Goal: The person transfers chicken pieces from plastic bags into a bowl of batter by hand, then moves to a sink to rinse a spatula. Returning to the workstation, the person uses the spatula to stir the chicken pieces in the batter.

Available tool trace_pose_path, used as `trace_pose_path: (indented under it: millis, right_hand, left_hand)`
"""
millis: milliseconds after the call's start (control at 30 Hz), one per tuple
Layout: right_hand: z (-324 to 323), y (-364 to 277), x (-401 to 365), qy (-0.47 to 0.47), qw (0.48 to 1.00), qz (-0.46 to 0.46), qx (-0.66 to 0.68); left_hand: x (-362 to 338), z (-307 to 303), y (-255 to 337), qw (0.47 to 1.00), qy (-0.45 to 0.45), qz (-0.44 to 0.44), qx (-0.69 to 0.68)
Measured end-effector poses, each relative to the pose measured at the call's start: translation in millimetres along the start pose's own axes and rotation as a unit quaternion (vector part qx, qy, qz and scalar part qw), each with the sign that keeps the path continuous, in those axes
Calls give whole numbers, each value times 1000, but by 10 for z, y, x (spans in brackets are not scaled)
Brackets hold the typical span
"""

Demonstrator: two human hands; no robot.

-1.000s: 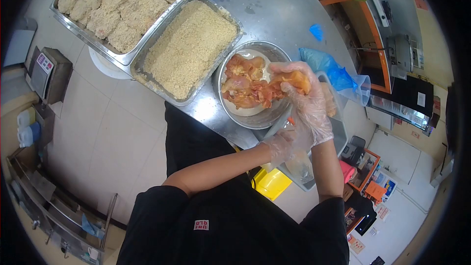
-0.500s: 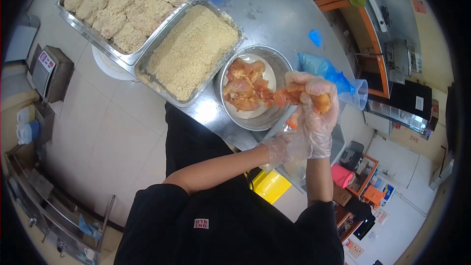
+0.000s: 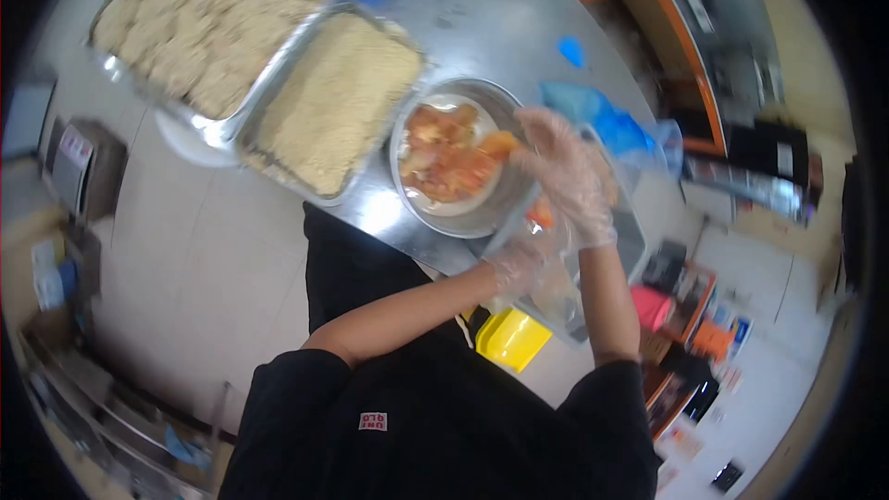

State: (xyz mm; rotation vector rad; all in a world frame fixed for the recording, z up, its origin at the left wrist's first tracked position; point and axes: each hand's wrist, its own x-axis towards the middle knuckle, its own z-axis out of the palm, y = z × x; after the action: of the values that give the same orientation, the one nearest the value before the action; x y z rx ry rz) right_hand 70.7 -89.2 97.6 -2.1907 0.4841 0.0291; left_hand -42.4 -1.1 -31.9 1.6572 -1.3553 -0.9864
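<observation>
Raw chicken pieces (image 3: 443, 153) lie in pale liquid inside a round metal bowl (image 3: 507, 104). My right hand (image 3: 563, 165), in a clear plastic glove, is over the bowl's right rim with its fingers apart. Just off its fingertips is an orange-pink chicken piece (image 3: 498, 145), above or against the others. My left hand (image 3: 520, 267), also gloved, is low beside a grey tub (image 3: 632, 245), against clear plastic that looks like a bag. Its fingers are smeared and partly hidden. More orange-pink meat (image 3: 540, 213) shows between my hands.
Left of the bowl stands a metal tray of pale crumbs (image 3: 338, 97). Beyond it is a larger tray of coated pieces (image 3: 213, 23). A blue plastic bag (image 3: 607, 120) lies right of the bowl on the steel table (image 3: 505, 9). A yellow container (image 3: 512, 338) is below.
My right hand has opened and let go of the chicken piece it was gripping, which is now at the bowl. My left hand stays low by the tub. The whole view has shifted slightly and blurred.
</observation>
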Motion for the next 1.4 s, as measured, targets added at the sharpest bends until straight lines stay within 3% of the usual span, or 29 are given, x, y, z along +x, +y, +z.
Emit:
trace_pose_path:
  millis: [33, 100, 167, 200, 233, 267, 333, 400, 500, 600, 700, 800, 900, 1000, 1100, 1200, 1300, 1400]
  right_hand:
    - [-190, -37, -86, 35, 999, -2, -41]
    - [-691, -278, -331, 104, 985, 2, -135]
    - [-1196, -272, -834, 146, 970, 41, -190]
    - [-1370, -256, -1116, 155, 957, 81, -233]
    - [-1516, -257, -1401, 160, 941, 123, -272]
    - [-1612, -134, -1686, 141, 949, 152, -239]
    - [-1516, 267, -2286, 122, 934, 262, -209]
    - [-1317, 356, -2584, 47, 930, 308, -196]
    - [-870, 903, -2900, 114, 924, 274, -239]
    - [-738, 1097, -2894, 217, 884, 393, -127]
    - [-965, 983, -2913, 359, 868, 322, -120]
    - [-1329, 979, -3084, 334, 870, 342, -116]
    - [-1521, 971, -3298, 245, 910, 232, -239]
    - [-1665, 969, -3169, 277, 923, 178, -198]
    - [-1705, 1006, -2763, 246, 950, 86, -172]
    - [-1688, 1077, -2193, 219, 960, 4, -172]
    - [-1640, 970, -1680, 232, 953, -44, -192]
    - [-1428, 1115, -1288, 247, 939, -85, -224]
  left_hand:
    - [12, -18, 24, 999, -9, 0, -30]
    - [-21, -180, 42, 984, -69, 104, 125]
    - [-14, -381, 239, 944, -55, 125, 300]
    - [9, -410, 246, 976, 66, 145, 151]
    - [17, -450, 259, 972, 177, 152, -12]
    - [28, -500, 276, 933, 277, 144, -177]
    - [-5, -508, 269, 923, 219, 112, -296]
    - [-18, -481, 214, 916, 144, 50, -371]
    - [-42, -530, 295, 903, 138, 49, -405]
    - [-6, -527, 245, 915, 165, 68, -361]
    - [334, -698, 232, 953, 221, 123, -169]
    - [869, -1138, 375, 938, 238, 174, 182]
    - [1202, -1354, 311, 911, 153, 156, 349]
    - [1319, -1470, 359, 901, 68, 104, 415]
    - [1330, -1446, 535, 876, 100, 93, 462]
    - [1400, -1405, 595, 843, 34, 72, 532]
    - [1462, -1354, 321, 841, 124, 120, 512]
    - [1378, -1324, 190, 833, 157, 283, 448]
